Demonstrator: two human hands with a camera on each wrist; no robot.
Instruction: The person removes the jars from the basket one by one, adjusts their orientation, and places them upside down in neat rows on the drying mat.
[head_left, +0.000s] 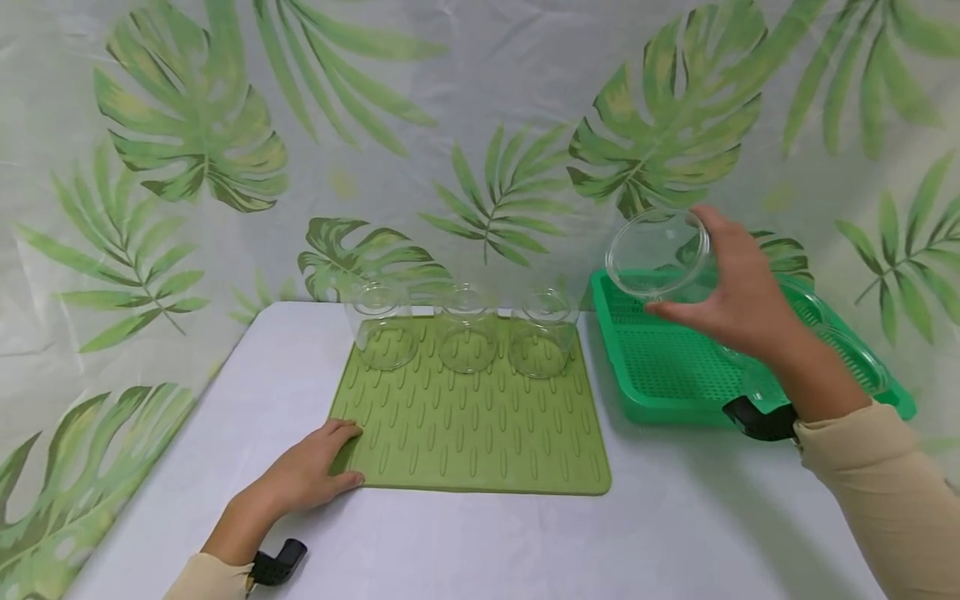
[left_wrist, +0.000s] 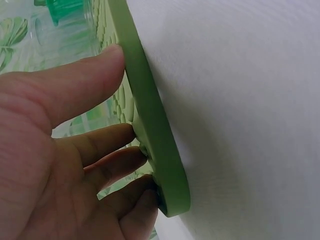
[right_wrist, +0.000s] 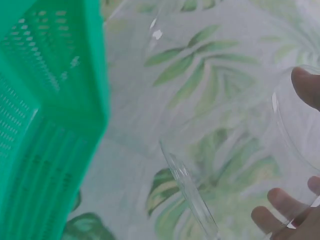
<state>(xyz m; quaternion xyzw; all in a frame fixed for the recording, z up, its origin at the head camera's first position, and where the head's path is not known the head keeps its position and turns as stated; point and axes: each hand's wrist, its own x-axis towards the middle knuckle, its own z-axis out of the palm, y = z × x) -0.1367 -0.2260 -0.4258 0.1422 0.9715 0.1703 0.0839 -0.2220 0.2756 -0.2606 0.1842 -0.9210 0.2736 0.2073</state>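
My left hand (head_left: pixel 303 468) rests at the near left corner of a green ridged silicone mat (head_left: pixel 480 437). Its fingertips lie on the mat's top, and the thumb (left_wrist: pixel 95 77) touches the edge in the left wrist view. Three clear cups (head_left: pixel 386 346) stand in a row along the mat's far side. Above the green basket (head_left: pixel 637 408), my right hand (head_left: pixel 742 292) grips another clear cup (head_left: pixel 656 254) between thumb and fingers. That cup is tilted, with a round end toward the head camera. In the right wrist view the cup is partly cut off.
The perforated basket stands right of the mat and holds more clear containers (head_left: pixel 855 354), partly hidden by my right forearm. A white cloth (head_left: pixel 480 550) covers the table. Behind it hangs a leaf-patterned curtain (head_left: pixel 495 200).
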